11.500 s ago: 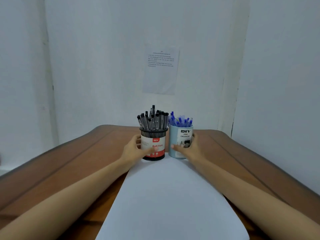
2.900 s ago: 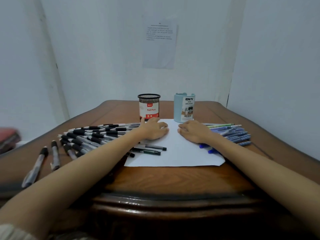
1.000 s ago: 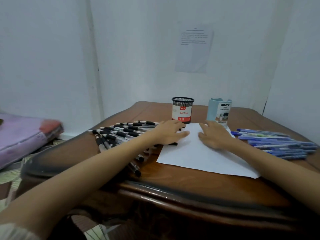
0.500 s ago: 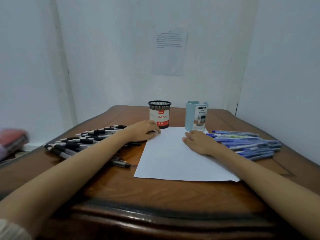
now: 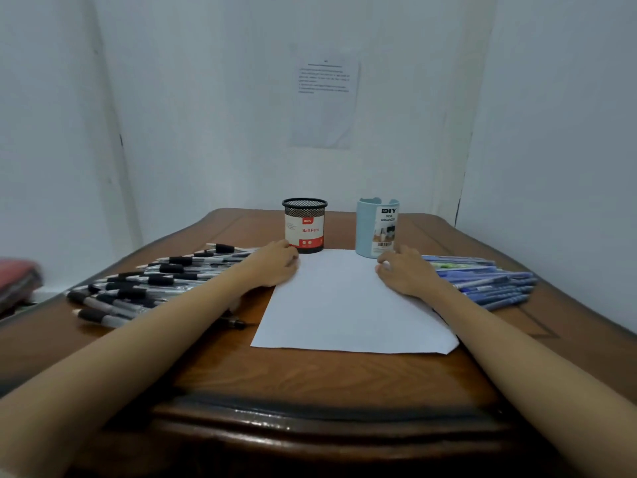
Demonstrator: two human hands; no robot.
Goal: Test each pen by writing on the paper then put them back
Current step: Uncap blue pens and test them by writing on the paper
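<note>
A blank white sheet of paper (image 5: 348,301) lies in the middle of the wooden table (image 5: 310,377). Behind it stand a black mesh pen cup (image 5: 304,225) with a red and white label and a light blue organizer cup (image 5: 377,228). Several black pens (image 5: 151,286) lie spread out to the left of the sheet, and several blue pens (image 5: 489,282) to its right. My left hand (image 5: 272,265) rests palm down at the sheet's far left edge, over the black pens. My right hand (image 5: 405,272) rests on the sheet's far right part, fingers loosely bent, holding nothing.
White walls close in behind and to the right, with a printed notice (image 5: 324,101) taped on the back wall. A red and dark bundle (image 5: 17,284) lies off the table at the far left. The table's dark rounded front edge (image 5: 310,419) is nearest me.
The view has swung back to the centre of the table. Both hands have slid a little outward toward the sheet's far corners; the pens and cups lie as before.
</note>
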